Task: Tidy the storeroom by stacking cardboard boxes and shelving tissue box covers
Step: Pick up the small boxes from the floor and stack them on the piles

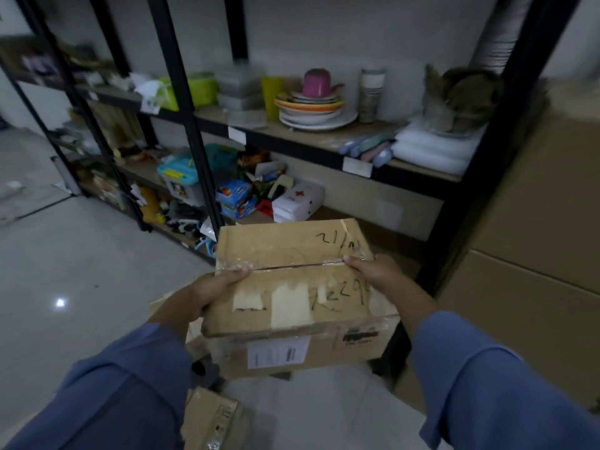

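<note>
The left grip (216, 289) is clasping the left side of a brown, tape-sealed cardboard box with black handwritten numbers (292, 287), thumb lying on top. The right grip (373, 271) is clasping the right side likewise. The box is hanging in the air above the pale tiled floor (81, 271), before the black metal shelving (194, 141). Another smaller brown cardboard box (211, 420) is lying on the floor beneath. Stacked coloured plates (311, 108) are sitting on a shelf board.

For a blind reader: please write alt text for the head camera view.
The left hand and right hand hold a taped cardboard box by its sides, before black shelves with plates and a first-aid box.
</note>
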